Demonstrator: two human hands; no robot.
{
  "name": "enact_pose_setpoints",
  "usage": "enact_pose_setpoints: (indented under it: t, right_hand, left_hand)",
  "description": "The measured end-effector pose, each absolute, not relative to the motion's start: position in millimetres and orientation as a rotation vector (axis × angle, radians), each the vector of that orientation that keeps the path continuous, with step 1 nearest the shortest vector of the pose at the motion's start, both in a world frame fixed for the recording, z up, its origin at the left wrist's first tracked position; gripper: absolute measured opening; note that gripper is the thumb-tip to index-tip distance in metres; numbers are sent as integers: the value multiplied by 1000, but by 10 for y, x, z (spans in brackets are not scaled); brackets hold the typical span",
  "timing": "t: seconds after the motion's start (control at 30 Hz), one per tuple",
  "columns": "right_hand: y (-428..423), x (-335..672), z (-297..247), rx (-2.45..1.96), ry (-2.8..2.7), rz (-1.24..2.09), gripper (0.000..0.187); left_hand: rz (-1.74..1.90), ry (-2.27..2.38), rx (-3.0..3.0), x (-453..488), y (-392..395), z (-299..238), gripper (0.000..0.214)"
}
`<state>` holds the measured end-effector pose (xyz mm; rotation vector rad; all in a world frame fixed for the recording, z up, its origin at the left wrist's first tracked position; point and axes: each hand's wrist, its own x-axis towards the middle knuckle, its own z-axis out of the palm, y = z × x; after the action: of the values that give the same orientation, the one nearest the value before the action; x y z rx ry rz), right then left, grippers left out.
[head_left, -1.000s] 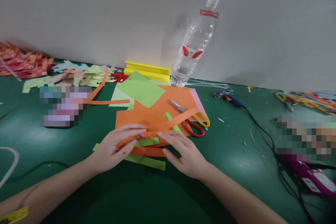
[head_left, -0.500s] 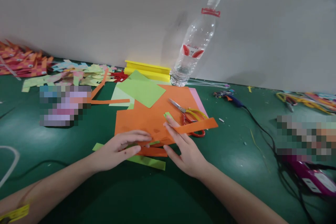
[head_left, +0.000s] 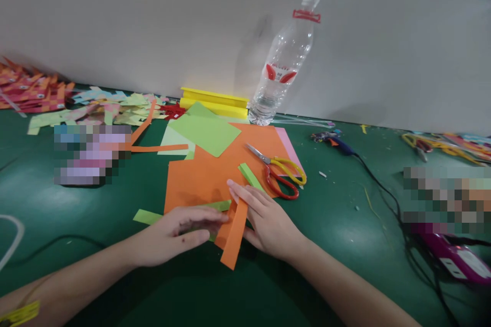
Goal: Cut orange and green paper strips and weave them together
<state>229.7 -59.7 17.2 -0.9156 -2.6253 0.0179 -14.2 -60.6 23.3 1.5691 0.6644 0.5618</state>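
An orange paper strip (head_left: 237, 235) is folded over, its free end pointing down toward me. My right hand (head_left: 270, 219) has its fingers closed on the upper part of this strip. My left hand (head_left: 178, 232) curls from the left side, fingertips against the orange paper and thumb lower down, around crossed paper strips. A green paper strip (head_left: 148, 216) passes beneath the left hand, and a folded green piece (head_left: 250, 176) sticks up beyond the right fingers. How the strips interlock is hidden by my hands. Under them lies an orange sheet (head_left: 184, 179).
Scissors (head_left: 274, 166) with red and yellow handles lie on the sheets. Behind stand a water bottle (head_left: 284, 61) and a yellow folded piece (head_left: 215, 104). Paper scraps (head_left: 115, 107) lie left; a corded tool (head_left: 343, 147) and a purple power strip (head_left: 452, 255) lie right.
The orange strip that pointed right across my right hand is now folded down toward me. My right fingers have moved left onto the fold, uncovering the scissors' handles.
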Motion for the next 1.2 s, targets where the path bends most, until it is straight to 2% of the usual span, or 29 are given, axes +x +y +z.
enact_pose_setpoints:
  t: [0.23,0.4,0.53,0.7,0.8,0.93,1.2]
  right_hand:
    - [-617,2268,198,-892,-2587,-307,38]
    - [-623,2249,162,-871,-2649,-351,30]
    - [-610,2252,155,-858,-2673,-295,31]
    - [-615,2256,190,-855,-2661,-227,31]
    - [-631,2256,220,-892,-2677,-268,31]
    - [-641,2267,232,-905,-2688,-348,44]
    - [-648,2278,250,-849,-2622,-361,42]
  left_hand:
    - [584,909,1520,-81,-620,218,25]
    - [572,894,1663,-28,-680,228,17]
    - [618,895,1764,1,-714,223,11]
    - [624,986,1681,-24,-673,181,14]
    - [672,1026,1607,-77,-595,174,19]
    - [773,1104,1567,-139,-519,180,20]
    - [782,1202,1800,-146,-526,135,13]
